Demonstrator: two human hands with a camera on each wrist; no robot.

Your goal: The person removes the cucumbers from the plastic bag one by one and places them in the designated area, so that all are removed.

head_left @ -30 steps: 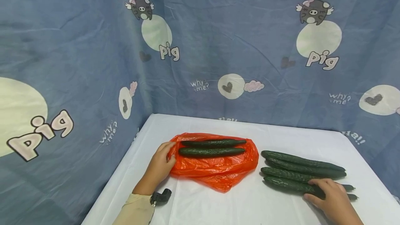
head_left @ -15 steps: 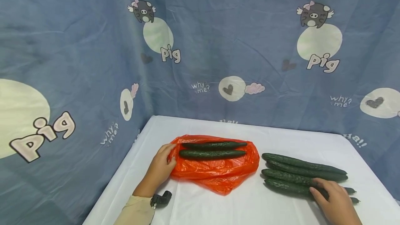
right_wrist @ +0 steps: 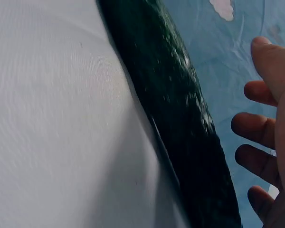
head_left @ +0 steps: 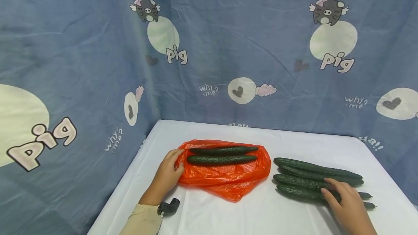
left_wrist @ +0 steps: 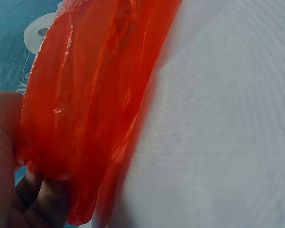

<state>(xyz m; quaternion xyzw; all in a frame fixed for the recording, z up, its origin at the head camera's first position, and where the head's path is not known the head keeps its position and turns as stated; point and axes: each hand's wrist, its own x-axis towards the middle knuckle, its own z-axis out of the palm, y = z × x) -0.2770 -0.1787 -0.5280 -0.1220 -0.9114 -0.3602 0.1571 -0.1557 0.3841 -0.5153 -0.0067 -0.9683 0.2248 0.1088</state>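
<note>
A red plastic bag (head_left: pixel 225 180) lies spread on the table, its left edge between the thumb and fingers of my left hand (head_left: pixel 168 171). In the left wrist view, the bag's thin film (left_wrist: pixel 80 95) hangs in folds beside that hand's thumb. Two dark green cucumbers, a far one (head_left: pixel 225 151) and a near one (head_left: pixel 222 160), rest on the bag. To the right lie several more cucumbers (head_left: pixel 297 181) side by side. My right hand (head_left: pixel 349 204) is over their right part, fingers spread. The right wrist view shows its fingers apart from the nearest cucumber (right_wrist: pixel 171 114).
A white cloth covers the table (head_left: pixel 254 213). Blue printed curtains (head_left: pixel 202 28) stand close behind it and along its left side. A black plug-like piece (head_left: pixel 168 206) is at my left wrist, next to the beige sleeve (head_left: pixel 143 218).
My right hand has lifted a little off the nearest cucumbers, its thumb shifting farther up in the head view. The left hand and the bag have stayed put.
</note>
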